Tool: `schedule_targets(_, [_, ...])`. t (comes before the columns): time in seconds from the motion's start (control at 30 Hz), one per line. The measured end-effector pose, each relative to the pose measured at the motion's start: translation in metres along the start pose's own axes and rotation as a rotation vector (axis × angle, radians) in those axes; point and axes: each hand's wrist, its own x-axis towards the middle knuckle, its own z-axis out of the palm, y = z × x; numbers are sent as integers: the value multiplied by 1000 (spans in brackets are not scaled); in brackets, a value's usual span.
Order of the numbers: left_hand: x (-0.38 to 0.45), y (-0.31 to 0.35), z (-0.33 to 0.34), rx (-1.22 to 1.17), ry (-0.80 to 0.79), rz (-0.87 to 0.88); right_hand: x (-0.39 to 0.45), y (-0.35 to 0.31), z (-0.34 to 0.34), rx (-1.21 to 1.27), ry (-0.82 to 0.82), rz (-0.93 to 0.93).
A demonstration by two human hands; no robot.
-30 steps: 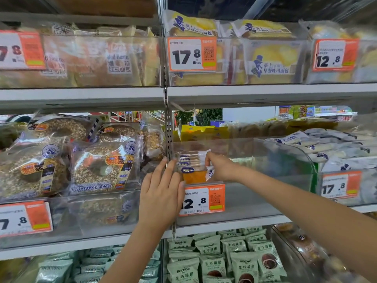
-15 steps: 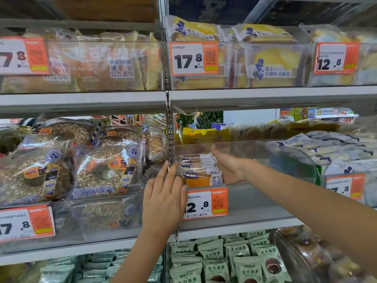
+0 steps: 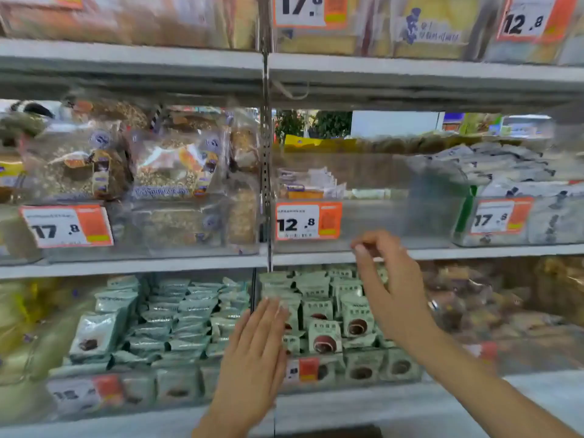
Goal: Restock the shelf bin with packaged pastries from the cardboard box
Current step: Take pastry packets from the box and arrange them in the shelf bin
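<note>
Progress: early, few packaged pastries (image 3: 305, 186) are stacked at the left end of the clear shelf bin (image 3: 379, 216), most is left unfilled | cardboard box: not seen | left hand (image 3: 256, 343): flat, nothing held | right hand (image 3: 384, 273): loosely curled, nothing held, below bin.

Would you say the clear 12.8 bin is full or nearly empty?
Nearly empty: the bin holds only a few packets at its left end.
</note>
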Motion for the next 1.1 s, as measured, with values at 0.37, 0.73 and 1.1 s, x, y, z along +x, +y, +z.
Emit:
schedule_targets(0.37, [-278,104,55,-302,-1639,-435,-387,107,99,-283,-1488,625])
schedule_targets(0.73, [-292,107,42,-264,-1565,-373,-410,78,134,81,-766,1756])
schedule_targets(1.1, [-262,91,40,-880,-1351,-1226,-392,69,105,541,-490,1986])
